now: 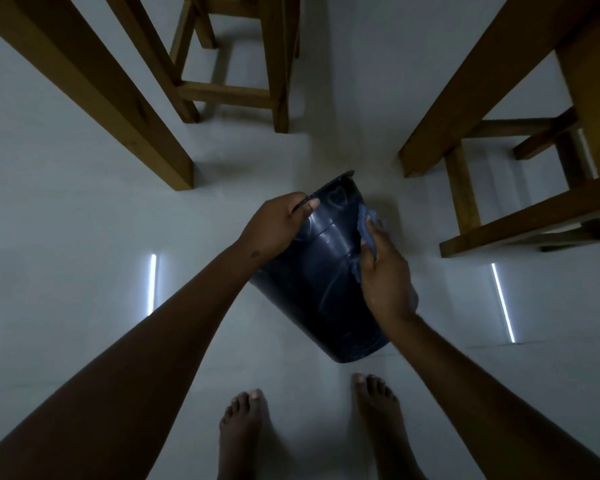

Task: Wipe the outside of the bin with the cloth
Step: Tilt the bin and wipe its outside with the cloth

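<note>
Handling is judged favourable: the bin (323, 271) is dark plastic, glossy and apparently thin-walled, so it is taken to be light and rigid, though likely slippery. It is held tilted above the pale floor (66, 220), between wooden furniture legs, with one end near the bare feet and the other pointed away. The left hand (274, 226) is clamped on the far edge, thumb laid over the wall; that edge is assessed as the soundest hold. The right hand (383, 268) is closed on the cloth (364, 221), a soft bluish rag pressed against the bin's right flank. Whether the gripped end is rim or base cannot be determined in the dim light. The far side of the bin is hidden.
</note>
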